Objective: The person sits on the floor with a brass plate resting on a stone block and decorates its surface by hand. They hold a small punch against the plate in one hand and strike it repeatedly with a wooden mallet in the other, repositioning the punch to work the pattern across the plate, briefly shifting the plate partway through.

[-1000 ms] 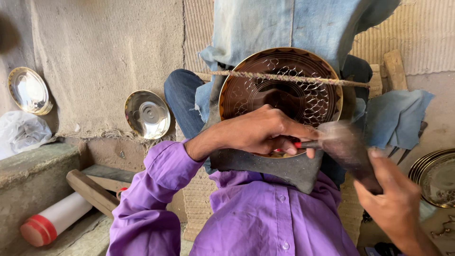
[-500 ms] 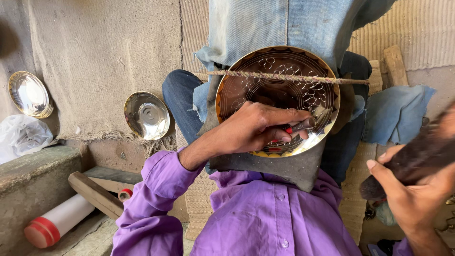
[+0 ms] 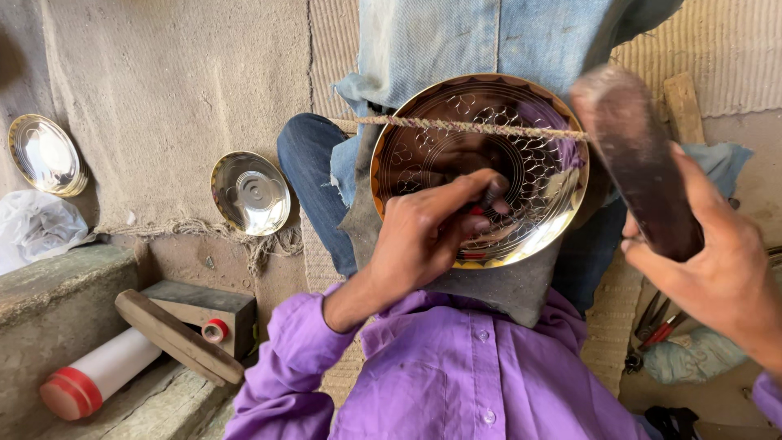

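The large round brass-coloured metal plate with an incised lattice pattern (image 3: 521,138) stands tilted against the knees of the person, over a grey pad, and is held in place by a twisted cord (image 3: 456,125) drawn across its upper face. The left hand (image 3: 428,232) rests on the plate's centre; its fingers (image 3: 481,189) are pinched around a small punch-like tool with a red band (image 3: 476,210), whose tip is hidden, so contact with the plate cannot be confirmed. The right hand (image 3: 709,269) is raised to the right of the plate; its fingers are clenched on a dark, worn wooden mallet (image 3: 635,155), blurred.

Hazards, as judged: the mallet head is broad and the tool short, so a misaimed blow could land on the left knuckles; a tool set off the vertical could skid and score the finished lattice; the single cord is the only visible restraint, and slack in it could let the plate shift under a blow; excess force could dent or pierce the thin metal.

Counts, largest first: one purple shirt (image 3: 456,375); one worked plate; two smaller polished metal plates leaning on the sacking wall, one centre-left (image 3: 250,192), one far left (image 3: 45,155); one white plastic bag (image 3: 32,228); one mallet; one long wooden bat (image 3: 175,336) on the ledge; one white cylinder with a red cap (image 3: 98,375); one pair of red-handled pliers (image 3: 656,326); one cord; one small red-and-white spool (image 3: 215,330); one punch-like tool.
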